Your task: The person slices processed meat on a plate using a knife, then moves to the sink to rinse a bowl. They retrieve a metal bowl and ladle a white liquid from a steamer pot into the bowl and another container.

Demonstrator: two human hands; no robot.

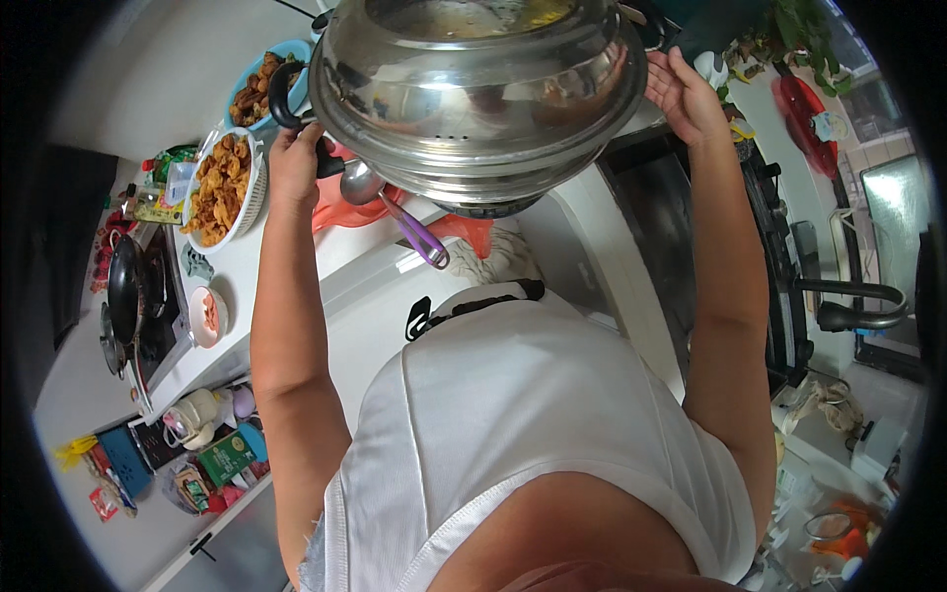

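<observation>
A large stainless steel pot (473, 111) with a domed lid stands before me at the top of the head view. My left hand (296, 164) grips one of the black handles at the pot's left side. My right hand (688, 100) is at its right side, palm towards the metal and fingers spread; whether the fingertips touch the right handle I cannot tell. Under the pot's left edge lie a metal ladle (361, 183) with a purple handle and a red plastic bag (344, 211).
To the left are a white basket (255, 194) of fried food, a blue bowl (300, 50) of browned food, a small bowl (198, 325) with pink pieces and a black pan (126, 288). At the right are a sink basin (651, 200) and a faucet (858, 317).
</observation>
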